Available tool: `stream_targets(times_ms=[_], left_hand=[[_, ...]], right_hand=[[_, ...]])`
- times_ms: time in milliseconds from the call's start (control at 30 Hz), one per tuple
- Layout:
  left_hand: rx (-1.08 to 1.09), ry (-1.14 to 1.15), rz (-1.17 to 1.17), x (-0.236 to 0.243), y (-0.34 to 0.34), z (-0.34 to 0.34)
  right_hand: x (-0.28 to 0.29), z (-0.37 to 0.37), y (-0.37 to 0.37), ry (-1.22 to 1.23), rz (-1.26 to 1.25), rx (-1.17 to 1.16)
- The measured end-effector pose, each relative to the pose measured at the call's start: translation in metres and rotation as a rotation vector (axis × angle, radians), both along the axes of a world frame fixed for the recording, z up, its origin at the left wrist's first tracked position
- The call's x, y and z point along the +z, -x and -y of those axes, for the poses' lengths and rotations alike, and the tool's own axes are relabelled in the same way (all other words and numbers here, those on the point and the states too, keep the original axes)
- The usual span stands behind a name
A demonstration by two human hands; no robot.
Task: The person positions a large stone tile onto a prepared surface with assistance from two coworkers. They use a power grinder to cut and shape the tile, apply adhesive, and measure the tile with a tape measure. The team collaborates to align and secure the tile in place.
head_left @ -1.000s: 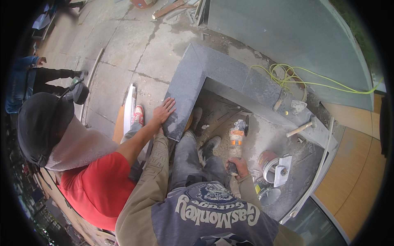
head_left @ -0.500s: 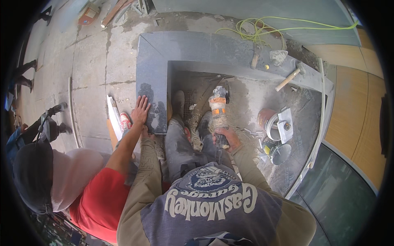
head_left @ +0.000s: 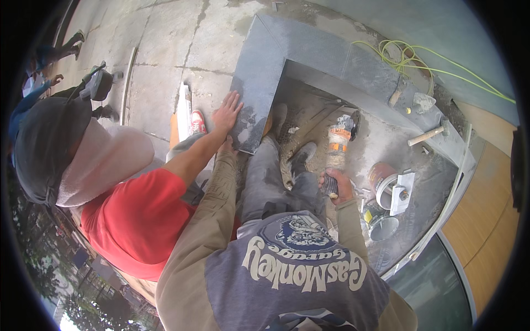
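My right hand is wrapped round the rear body of a dusty angle grinder with orange tape on it. The grinder points away from me, its disc at the far end, over the rubble inside the dark grey stone ledge. My left hand is at the near left end of the ledge, at its lower edge. Its fingers are mostly hidden, so I cannot tell their grip. Beside me a co-worker in a red shirt lays a spread hand flat on the ledge top, by a wet patch.
To the right stand a reddish bucket and a metal bowl. A hammer and a trowel lie on the ledge, with a yellow-green cable beyond. Long strips run along the right edge; other people are at far left.
My view has swung left, so the ledge, tools and bucket appear shifted right and turned. My right hand still holds the angle grinder; the co-worker's hand stays on the ledge.
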State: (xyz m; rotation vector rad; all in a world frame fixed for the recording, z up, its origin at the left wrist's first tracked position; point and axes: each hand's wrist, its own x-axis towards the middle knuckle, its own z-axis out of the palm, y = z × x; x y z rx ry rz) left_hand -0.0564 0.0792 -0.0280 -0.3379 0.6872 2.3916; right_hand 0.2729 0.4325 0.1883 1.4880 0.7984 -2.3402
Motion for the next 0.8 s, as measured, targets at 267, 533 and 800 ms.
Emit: stream_targets(times_ms=[267, 533, 800], left_hand=[[0.028, -0.032, -0.018, -0.003, 0.002, -0.004], [-0.639, 0.851, 0.241, 0.166, -0.174, -0.191], [-0.737, 0.943, -0.324, 0.175, -0.179, -0.271]], right_hand=[[0.018, 0.002, 0.013, 0.013, -0.069, 0.027], [0.014, -0.004, 0.003, 0.090, -0.154, -0.017], [-0.023, 0.022, 0.005, -0.776, -0.132, 0.374]])
